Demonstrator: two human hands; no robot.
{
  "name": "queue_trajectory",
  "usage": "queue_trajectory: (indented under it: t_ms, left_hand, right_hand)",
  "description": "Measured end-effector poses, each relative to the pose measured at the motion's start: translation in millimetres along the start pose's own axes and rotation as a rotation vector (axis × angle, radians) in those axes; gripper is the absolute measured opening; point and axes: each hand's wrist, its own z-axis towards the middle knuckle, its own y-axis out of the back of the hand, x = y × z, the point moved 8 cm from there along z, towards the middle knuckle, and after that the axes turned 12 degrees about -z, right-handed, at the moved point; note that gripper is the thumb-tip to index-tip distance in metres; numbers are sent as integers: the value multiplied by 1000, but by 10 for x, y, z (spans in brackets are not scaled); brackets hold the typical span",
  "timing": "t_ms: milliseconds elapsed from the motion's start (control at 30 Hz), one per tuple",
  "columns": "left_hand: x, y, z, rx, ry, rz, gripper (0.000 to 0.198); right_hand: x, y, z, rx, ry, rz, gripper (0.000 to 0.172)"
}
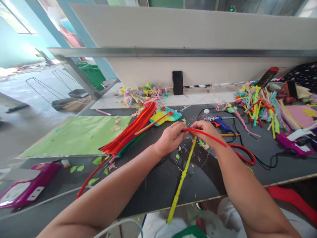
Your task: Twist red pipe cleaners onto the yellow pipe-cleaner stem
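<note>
My left hand and my right hand meet above the middle of the dark table, fingers pinched together. Between the fingertips of both runs a fuzzy red pipe cleaner, its free end passing over my right wrist. From under my right fingers hangs a long yellow fuzzy stem, slanting down past the table's front edge. Left of my hands lies a thick bundle of red and orange pipe cleaners, with green and blue ones beneath. Behind it is a yellow and turquoise fuzzy piece with small red flowers.
A blue glue gun and red fuzzy loop lie right. Piles of pipe cleaner pieces stand behind and right. A black phone leans on the back panel. Purple devices with cables flank the table; a green sheet lies left.
</note>
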Motion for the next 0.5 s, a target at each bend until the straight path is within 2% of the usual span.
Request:
queue_trajectory:
  t_ms: [167,333,400,500]
  left_hand:
    - [232,4,-38,-118,263,-162,9]
    - [394,-76,-88,-214,455,-539,12]
    - [391,-73,-80,-213,444,-567,11]
    - [276,2,-28,-143,272,-371,7]
  right_hand:
    - [-7,-21,6,-3,30,-68,18]
    - [-3,-32,1,-2,-9,-27,16]
    - [-4,-20,0,-20,-21,-15,17]
    - [-35,-10,8,-42,-49,12,21]
